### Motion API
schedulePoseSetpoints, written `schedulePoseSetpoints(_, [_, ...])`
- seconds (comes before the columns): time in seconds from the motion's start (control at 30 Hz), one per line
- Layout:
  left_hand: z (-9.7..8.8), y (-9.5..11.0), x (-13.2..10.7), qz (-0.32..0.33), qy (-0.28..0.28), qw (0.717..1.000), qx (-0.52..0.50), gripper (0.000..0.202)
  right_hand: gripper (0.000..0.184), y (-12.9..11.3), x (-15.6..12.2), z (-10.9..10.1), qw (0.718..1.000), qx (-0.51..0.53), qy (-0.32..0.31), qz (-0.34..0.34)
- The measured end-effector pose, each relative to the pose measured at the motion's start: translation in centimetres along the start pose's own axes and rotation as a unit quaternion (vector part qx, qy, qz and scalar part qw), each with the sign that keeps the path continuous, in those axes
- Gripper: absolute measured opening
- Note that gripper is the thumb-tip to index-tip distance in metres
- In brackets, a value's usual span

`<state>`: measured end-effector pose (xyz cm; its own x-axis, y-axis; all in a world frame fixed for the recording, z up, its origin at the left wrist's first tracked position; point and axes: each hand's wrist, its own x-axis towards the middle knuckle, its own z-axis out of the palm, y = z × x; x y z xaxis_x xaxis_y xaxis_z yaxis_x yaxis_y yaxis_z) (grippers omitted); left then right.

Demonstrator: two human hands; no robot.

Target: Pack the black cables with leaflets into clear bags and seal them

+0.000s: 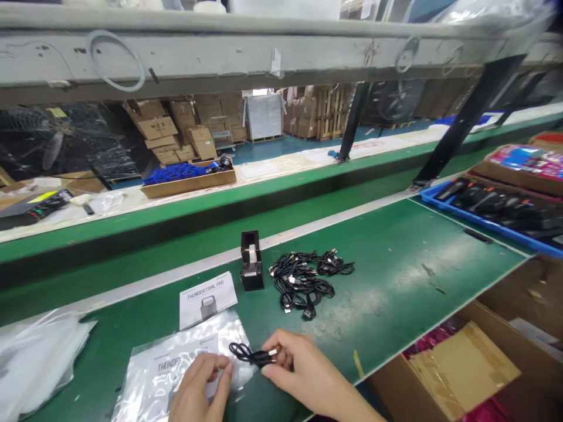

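- Left hand (197, 390) over the clear bag (143, 375), fingers curled (gripping or not, I cannot tell).
- Right hand (301, 363) pinching a black cable (248, 356) at the bag's right edge.
- Tape dispenser (252, 281) behind the bag.

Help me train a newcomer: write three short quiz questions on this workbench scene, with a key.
1. True or false: the tape dispenser stands left of the heap of black cables.
2. What does the right hand hold? A) a tape roll B) a coiled black cable C) a cardboard flap
3. Fill in: the leaflet beside the dispenser reads "THUNDER TRAIL ___".

Key: 1 true; 2 B; 3 PRO.
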<state>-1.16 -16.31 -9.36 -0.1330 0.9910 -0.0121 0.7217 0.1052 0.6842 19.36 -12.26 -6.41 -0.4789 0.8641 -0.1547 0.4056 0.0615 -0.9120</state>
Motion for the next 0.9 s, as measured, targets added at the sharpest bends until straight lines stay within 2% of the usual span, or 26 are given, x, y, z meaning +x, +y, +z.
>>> schedulePoseSetpoints(0.07, [-0.3, -0.5, 0.1, -0.011, -0.008, 1.000, -0.019, 0.025, 0.015, 0.1, 0.9, 1.1, 1.000, -0.008, 0.013, -0.007])
schedulePoseSetpoints(0.17, [-0.7, -0.9, 0.2, -0.026, 0.023, 0.998, -0.056, 0.024, 0.016, 0.5, 1.6, 1.2, 0.998, -0.051, 0.025, -0.024])
schedulePoseSetpoints(0.37, [-0.8, 0.0, -0.2, -0.009, 0.048, 0.990, -0.129, 0.020, 0.017, -1.0, 2.3, 1.4, 0.993, -0.075, 0.034, -0.082])
schedulePoseSetpoints(0.5, [-0.7, 0.9, -0.6, -0.002, 0.091, 0.983, -0.163, 0.018, 0.020, -2.2, 3.4, 2.5, 0.985, -0.097, 0.005, -0.145])
schedulePoseSetpoints(0.57, [-1.0, 1.3, -0.6, 0.001, 0.100, 0.982, -0.161, 0.018, 0.023, -2.9, 3.7, 2.6, 0.980, -0.103, -0.047, -0.163])
schedulePoseSetpoints(0.67, [-2.4, 2.1, -0.2, -0.019, 0.139, 0.978, -0.156, 0.020, 0.036, -4.4, 4.3, 2.0, 0.971, -0.076, -0.170, -0.147])
schedulePoseSetpoints(0.7, [-3.1, 2.3, 0.0, -0.031, 0.155, 0.975, -0.155, 0.021, 0.037, -5.1, 4.6, 1.8, 0.968, -0.069, -0.189, -0.149])
schedulePoseSetpoints(0.83, [-6.2, 3.0, 0.7, -0.063, 0.187, 0.969, -0.147, 0.029, 0.019, -9.1, 6.5, 0.9, 0.951, -0.119, -0.134, -0.252])
schedulePoseSetpoints(0.9, [-7.5, 2.8, 1.0, -0.066, 0.197, 0.962, -0.178, 0.033, 0.014, -11.5, 7.2, 0.3, 0.934, -0.124, -0.145, -0.302])
